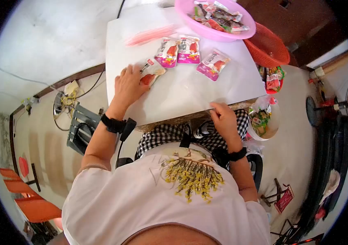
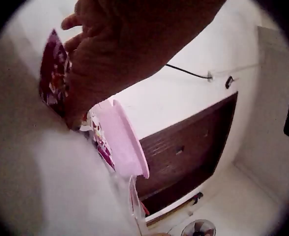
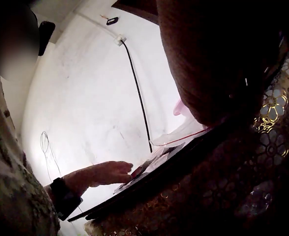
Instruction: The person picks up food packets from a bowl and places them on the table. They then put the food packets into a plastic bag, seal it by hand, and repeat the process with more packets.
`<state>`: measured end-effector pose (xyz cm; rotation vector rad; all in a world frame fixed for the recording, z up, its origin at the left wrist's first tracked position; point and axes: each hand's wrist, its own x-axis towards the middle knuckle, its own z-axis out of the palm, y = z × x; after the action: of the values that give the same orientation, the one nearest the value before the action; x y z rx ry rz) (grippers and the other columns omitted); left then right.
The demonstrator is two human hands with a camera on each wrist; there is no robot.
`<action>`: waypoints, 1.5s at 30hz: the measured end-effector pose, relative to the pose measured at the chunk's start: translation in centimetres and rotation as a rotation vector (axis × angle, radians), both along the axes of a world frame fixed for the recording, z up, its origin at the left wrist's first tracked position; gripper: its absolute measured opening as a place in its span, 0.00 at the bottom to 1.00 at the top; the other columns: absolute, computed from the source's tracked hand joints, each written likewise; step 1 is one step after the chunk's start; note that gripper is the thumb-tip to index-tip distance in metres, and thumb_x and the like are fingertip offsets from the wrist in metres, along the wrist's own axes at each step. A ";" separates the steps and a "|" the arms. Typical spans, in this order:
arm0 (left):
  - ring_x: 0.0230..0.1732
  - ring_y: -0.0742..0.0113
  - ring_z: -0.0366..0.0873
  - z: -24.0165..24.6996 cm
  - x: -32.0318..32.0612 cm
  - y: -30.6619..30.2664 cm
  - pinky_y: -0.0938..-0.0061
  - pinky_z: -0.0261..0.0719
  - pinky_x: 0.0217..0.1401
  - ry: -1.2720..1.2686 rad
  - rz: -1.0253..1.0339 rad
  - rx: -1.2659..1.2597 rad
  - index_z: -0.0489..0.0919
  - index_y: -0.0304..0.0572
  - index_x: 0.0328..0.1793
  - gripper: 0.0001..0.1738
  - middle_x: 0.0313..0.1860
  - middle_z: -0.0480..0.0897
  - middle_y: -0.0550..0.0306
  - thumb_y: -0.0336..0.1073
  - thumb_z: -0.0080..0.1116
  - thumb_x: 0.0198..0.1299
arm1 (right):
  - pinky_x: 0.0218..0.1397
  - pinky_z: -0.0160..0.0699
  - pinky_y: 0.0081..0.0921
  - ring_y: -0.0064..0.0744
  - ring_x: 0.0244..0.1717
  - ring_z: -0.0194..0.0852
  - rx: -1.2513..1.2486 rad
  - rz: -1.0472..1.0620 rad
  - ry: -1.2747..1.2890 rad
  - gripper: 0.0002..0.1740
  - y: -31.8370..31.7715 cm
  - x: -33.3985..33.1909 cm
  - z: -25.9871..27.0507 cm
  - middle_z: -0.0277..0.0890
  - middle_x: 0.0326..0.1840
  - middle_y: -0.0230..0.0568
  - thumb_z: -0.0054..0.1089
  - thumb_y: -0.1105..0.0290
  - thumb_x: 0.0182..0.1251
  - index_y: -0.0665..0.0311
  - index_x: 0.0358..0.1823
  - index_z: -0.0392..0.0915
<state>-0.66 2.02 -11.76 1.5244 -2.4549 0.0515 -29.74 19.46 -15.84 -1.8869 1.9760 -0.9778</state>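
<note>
A red and white snack packet (image 1: 152,73) lies at the left of the white table (image 1: 190,92). My left hand (image 1: 130,83) rests flat on the packet (image 2: 53,73), fingers spread over it. At the table's near edge my right hand (image 1: 222,115) has its fingers curled. It seems to pinch a thin clear plastic bag (image 3: 183,135) with a red line, lifted just above the edge. Three more packets (image 1: 189,50) lie in a row farther back. In the right wrist view my left hand (image 3: 102,173) shows across the table.
A pink bowl (image 1: 219,20) with several packets stands at the table's far edge, a red basket (image 1: 268,47) beside it. A pink plastic strip (image 1: 149,34) lies at the back left. On the floor to the right stands a white bucket (image 1: 263,120) of snacks.
</note>
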 end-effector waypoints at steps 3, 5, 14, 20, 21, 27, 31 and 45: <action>0.49 0.45 0.77 -0.2 0.0 -1.0 0.56 0.77 0.47 0.024 0.070 0.212 0.71 0.37 0.54 0.35 0.45 0.79 0.45 0.45 0.72 0.41 | 0.40 0.77 0.37 0.49 0.37 0.78 -0.053 -0.035 0.028 0.11 0.3 0.1 0.5 0.78 0.37 0.48 0.59 0.73 0.61 0.65 0.45 0.79; 0.47 0.45 0.78 -0.7 0.4 -0.5 0.56 0.78 0.47 0.163 0.055 0.193 0.73 0.35 0.53 0.35 0.43 0.80 0.41 0.41 0.74 0.38 | 0.39 0.78 0.37 0.49 0.36 0.78 -0.074 -0.065 0.010 0.11 0.3 0.1 0.6 0.78 0.38 0.48 0.60 0.73 0.61 0.65 0.45 0.79; 0.34 0.71 0.79 -1.8 2.9 2.0 0.75 0.80 0.40 0.866 0.045 0.935 0.73 0.32 0.49 0.20 0.37 0.81 0.56 0.23 0.66 0.49 | 0.30 0.75 0.33 0.43 0.28 0.76 -0.279 -0.156 0.028 0.04 0.0 0.3 1.6 0.76 0.29 0.42 0.63 0.76 0.57 0.64 0.33 0.78; 0.44 0.65 0.84 0.5 -0.9 6.1 0.69 0.85 0.49 1.270 -0.053 1.441 0.72 0.34 0.53 0.23 0.45 0.83 0.50 0.17 0.65 0.51 | 0.30 0.74 0.33 0.44 0.28 0.75 -0.292 -0.156 -0.063 0.04 -0.1 0.8 1.7 0.74 0.28 0.42 0.64 0.75 0.57 0.64 0.34 0.78; 0.43 0.65 0.84 0.8 -2.0 6.6 0.69 0.85 0.48 1.309 -0.104 1.487 0.72 0.34 0.54 0.22 0.45 0.83 0.51 0.18 0.64 0.53 | 0.30 0.75 0.33 0.44 0.28 0.75 -0.296 -0.157 -0.077 0.04 -0.1 0.8 1.7 0.74 0.28 0.42 0.64 0.75 0.57 0.64 0.34 0.78; 0.44 0.65 0.83 1.0 -7.4 7.0 0.72 0.85 0.47 1.192 -0.161 1.531 0.70 0.33 0.61 0.24 0.49 0.81 0.51 0.20 0.57 0.57 | 0.32 0.76 0.34 0.45 0.28 0.76 -0.366 -0.161 -0.107 0.04 -0.2 0.5 2.1 0.75 0.30 0.43 0.63 0.75 0.58 0.65 0.34 0.78; 0.44 0.66 0.83 1.3 -10.2 6.9 0.75 0.84 0.44 1.168 -0.223 1.546 0.67 0.32 0.67 0.28 0.49 0.81 0.52 0.19 0.52 0.57 | 0.32 0.75 0.35 0.46 0.29 0.75 -0.382 -0.144 -0.106 0.05 -0.1 0.4 2.3 0.74 0.29 0.43 0.63 0.74 0.58 0.64 0.35 0.79; 0.42 0.70 0.80 -1.3 -17.9 5.0 0.80 0.79 0.39 1.276 -0.359 1.454 0.69 0.34 0.68 0.26 0.47 0.82 0.55 0.24 0.50 0.61 | 0.33 0.75 0.38 0.47 0.31 0.74 -0.369 -0.137 -0.051 0.06 0.1 0.2 1.7 0.71 0.28 0.43 0.63 0.75 0.57 0.64 0.36 0.79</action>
<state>-18.54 7.00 -13.04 0.6927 -1.3638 -2.2592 -29.57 19.53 -14.15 -1.8948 2.0262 -1.5034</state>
